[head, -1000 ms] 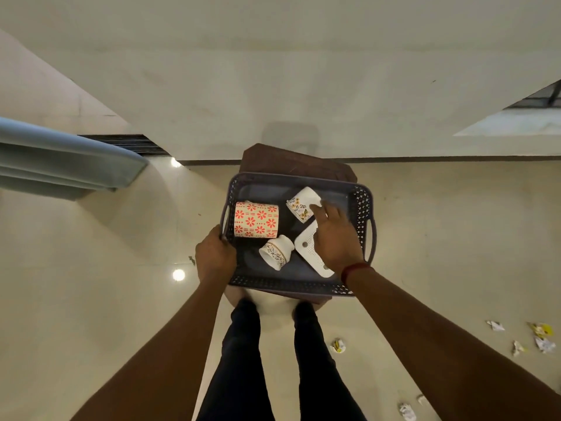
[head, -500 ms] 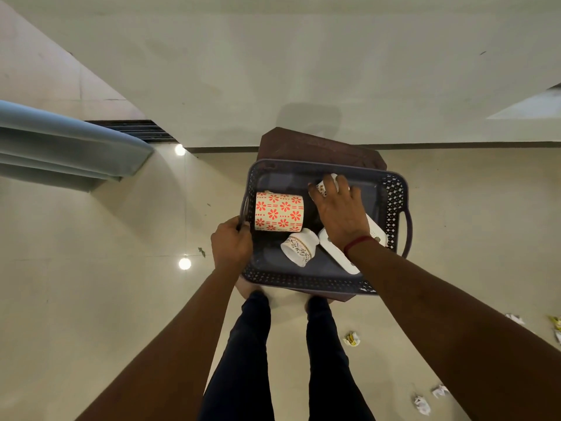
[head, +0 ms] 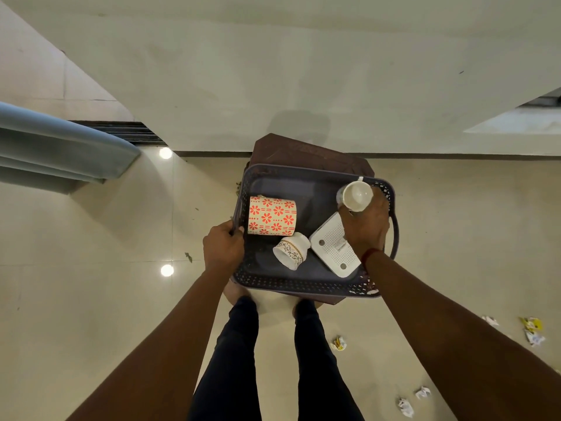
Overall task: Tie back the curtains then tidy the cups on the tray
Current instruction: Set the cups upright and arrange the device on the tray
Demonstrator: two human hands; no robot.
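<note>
A second earlier your right hand (head: 365, 230) had lain over the small white cup (head: 354, 194) while it was on its side near the far middle of the tray (head: 291, 282). At this moment the cup was mouth-up at the tray's far right corner. Your fingers were curled round its lower body from the near side. Whether its base had already met the tray floor could not be told from the head view.

Your left hand (head: 223, 249) had not shifted. It gripped the tray's left rim and steadied it on the brown stool (head: 303, 150).

That looked like the first cup righted, so the tidying was under way but far from done. The orange-flowered mug (head: 272, 215) lay on its side by the left wall. The patterned cup (head: 291, 253) lay tipped near the front, just beside the white perforated box (head: 332, 249). Both were well apart from the cup you held.

The next thing you needed was likely to let the corner cup settle and release it without knocking it against the wall. The curtain (head: 60, 147) hung gathered at the far left, but whether it was tied could not be seen.
</note>
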